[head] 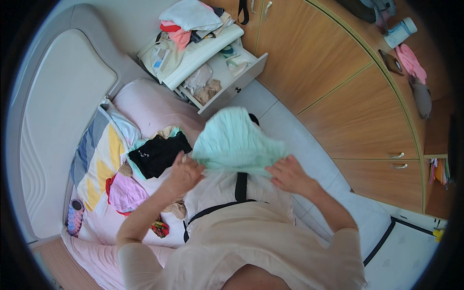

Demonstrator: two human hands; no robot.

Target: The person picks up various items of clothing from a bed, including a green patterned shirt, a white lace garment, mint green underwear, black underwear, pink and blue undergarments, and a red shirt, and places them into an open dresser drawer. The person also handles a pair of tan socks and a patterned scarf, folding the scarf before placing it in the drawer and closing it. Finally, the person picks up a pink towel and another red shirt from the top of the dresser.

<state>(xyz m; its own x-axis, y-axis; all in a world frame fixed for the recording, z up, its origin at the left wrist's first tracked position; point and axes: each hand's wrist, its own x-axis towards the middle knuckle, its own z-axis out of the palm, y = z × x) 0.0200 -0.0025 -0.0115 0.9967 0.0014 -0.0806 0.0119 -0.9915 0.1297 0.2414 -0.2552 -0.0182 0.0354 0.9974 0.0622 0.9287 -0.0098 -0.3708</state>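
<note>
A mint-green cloth garment (235, 141) is spread in the air above my lap, slightly blurred. My left hand (186, 174) grips its lower edge at one side, and my right hand (286, 174) grips the opposite side of that edge. On the bed beside my left hand lies a black garment (157, 154) on top of a mint one. A pink garment with red cloth under it (127, 194) rests closer to the headboard, near a beige cloth piece (176, 209) and a patterned red garment (160, 228).
Beyond the bed, a white nightstand drawer (226, 94) stands pulled out with clothes inside; more folded clothes (190, 16) are piled on top. Curved wooden cabinets (337, 90) run along the right. A pink pillow (156, 105) and a patterned cloth (99, 156) lie by the headboard (65, 127).
</note>
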